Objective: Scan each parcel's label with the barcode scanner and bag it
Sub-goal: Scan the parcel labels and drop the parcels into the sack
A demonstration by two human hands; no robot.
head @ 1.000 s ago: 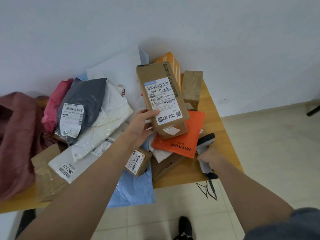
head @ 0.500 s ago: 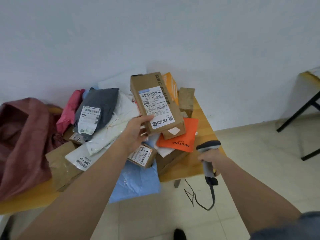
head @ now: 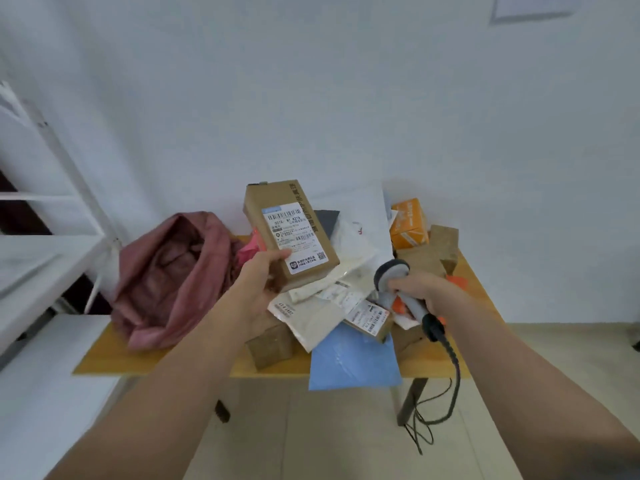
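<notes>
From the head camera, the left hand (head: 258,284) holds a brown box (head: 289,233) up in the air. Its thumb lies across the front of the box, near the bottom edge, and the other fingers are hidden behind it. The box is tilted, and its white label (head: 294,237) with black bars faces the camera.

The right hand (head: 420,289) grips the handle of a gray barcode scanner (head: 393,275). The scanner's round head sticks up just beside the box, to the right of it and a bit lower. A black cord (head: 450,386) hangs down from the scanner toward the floor.

Under both hands is a wooden tabletop (head: 104,355) with a pile of parcels. Below the left hand lies a white mailer (head: 311,320) and another brown box (head: 270,344). A blue bag (head: 353,362) hangs over the near edge, between the two hands. Beyond the right hand stands an orange box (head: 408,223).

To the left of the left hand sits a floppy pink cloth bag (head: 173,278), its mouth open toward the box.
</notes>
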